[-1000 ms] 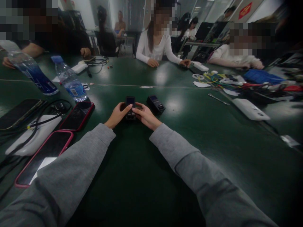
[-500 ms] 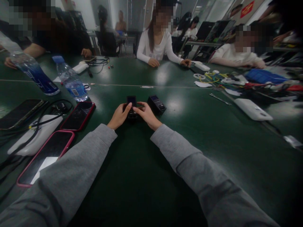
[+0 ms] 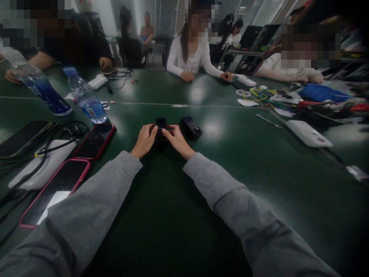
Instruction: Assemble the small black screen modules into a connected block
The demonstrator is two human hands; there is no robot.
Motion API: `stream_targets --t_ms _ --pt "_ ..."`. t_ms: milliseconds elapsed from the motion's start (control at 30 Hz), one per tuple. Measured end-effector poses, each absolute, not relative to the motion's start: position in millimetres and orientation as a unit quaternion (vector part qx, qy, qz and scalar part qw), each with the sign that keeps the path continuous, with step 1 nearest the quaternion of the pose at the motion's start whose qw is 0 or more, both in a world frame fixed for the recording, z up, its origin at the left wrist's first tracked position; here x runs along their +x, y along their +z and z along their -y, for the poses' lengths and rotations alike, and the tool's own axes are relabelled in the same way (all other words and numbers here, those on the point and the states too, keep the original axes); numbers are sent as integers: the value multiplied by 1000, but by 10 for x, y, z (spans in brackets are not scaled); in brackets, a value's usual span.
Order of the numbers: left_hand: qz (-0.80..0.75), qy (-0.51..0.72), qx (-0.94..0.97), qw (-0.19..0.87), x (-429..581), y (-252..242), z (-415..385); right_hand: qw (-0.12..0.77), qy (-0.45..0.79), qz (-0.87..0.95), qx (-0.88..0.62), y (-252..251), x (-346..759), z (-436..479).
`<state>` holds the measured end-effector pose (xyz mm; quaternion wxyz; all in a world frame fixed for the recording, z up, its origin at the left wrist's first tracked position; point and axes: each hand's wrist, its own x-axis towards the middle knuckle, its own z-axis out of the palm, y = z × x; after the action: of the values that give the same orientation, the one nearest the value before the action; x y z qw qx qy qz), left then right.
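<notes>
- green bench [image 3: 282,184] beneath everything
- left hand [image 3: 144,141] and right hand [image 3: 179,141], fingers curled, gripping opposite sides of one black device [image 3: 161,122]; a slackened grip could let it slip
- second device [image 3: 190,128], just beside the right hand; an outward swing might knock it

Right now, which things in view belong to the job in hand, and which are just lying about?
In the job:
black gadget, held between the left hand and right hand
perhaps the similar black box beside them, not held

Seemingly just lying about:
blue-capped bottle
red-cased phone
pink-cased phone
wrench
</notes>
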<state>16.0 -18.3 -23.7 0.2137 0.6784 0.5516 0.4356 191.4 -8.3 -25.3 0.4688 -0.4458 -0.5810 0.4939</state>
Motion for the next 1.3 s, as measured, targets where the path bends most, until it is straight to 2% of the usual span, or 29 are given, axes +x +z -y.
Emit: stream_targets --t_ms 167,367,733,933,1100,1300 --pt "-550 437 674 227 169 -222 197 462 443 611 -465 -255 1907 106" --pt "-548 437 675 231 172 -229 203 460 327 656 -502 -213 1898 156" --pt "-541 459 660 249 150 -316 134 459 259 694 -490 -222 1864 215" --pt "-542 457 659 251 159 -287 160 451 132 743 -477 -78 1901 317" --pt "-536 450 668 253 176 -205 224 420 2 757 -500 93 2157 296" --pt "-513 417 722 206 208 -152 286 362 -66 712 -598 -24 2345 246"
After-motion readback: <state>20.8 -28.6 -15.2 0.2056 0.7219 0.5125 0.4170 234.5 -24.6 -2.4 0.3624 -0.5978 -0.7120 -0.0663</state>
